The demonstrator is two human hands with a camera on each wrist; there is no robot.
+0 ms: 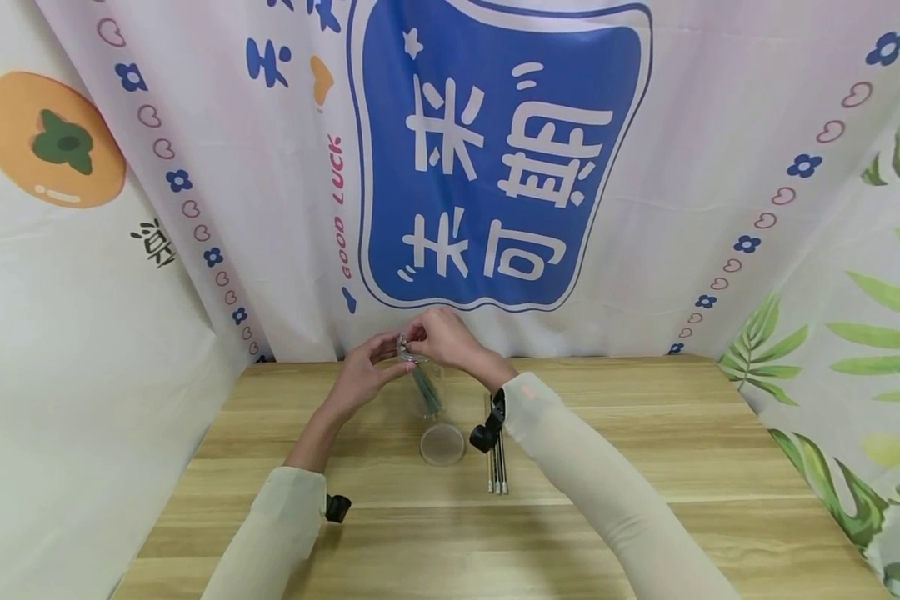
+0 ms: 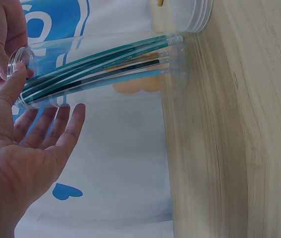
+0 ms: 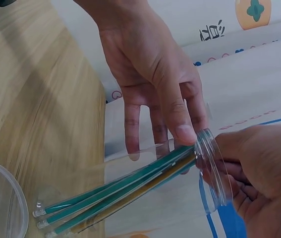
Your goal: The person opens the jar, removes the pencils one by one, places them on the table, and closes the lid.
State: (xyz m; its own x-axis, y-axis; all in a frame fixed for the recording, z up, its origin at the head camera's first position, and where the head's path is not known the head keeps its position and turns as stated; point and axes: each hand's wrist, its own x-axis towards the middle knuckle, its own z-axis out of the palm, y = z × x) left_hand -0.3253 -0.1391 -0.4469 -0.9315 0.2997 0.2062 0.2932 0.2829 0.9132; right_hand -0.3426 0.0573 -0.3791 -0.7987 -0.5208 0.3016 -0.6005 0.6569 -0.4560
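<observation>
Nearest, two pale sleeves (image 1: 603, 479) reach forward over a wooden table (image 1: 390, 542). Under the right wrist lie several loose dark pencils (image 1: 498, 467), their long axis pointing away from the person, pale-tipped ends towards the near side. A round lid (image 1: 442, 445) lies flat to the left of them, just on the near side of a clear jar (image 2: 181, 74). The jar's mouth points up towards the fingers and its base down towards the table; whether that base bears fully on the wood I cannot tell. Inside, mostly green pencils (image 2: 93, 64) slant across the jar, their long axis running close to its own, with their upper ends gathered near the mouth at the left thumb. The left hand (image 1: 363, 371) holds the neck from the left, thumb on the rim. The right hand (image 1: 446, 337) is nearer the opening, coming from the right with bent fingers; whether they pinch a pencil end I cannot tell. Behind everything hangs a printed curtain (image 1: 682, 208) with a large blue panel.
</observation>
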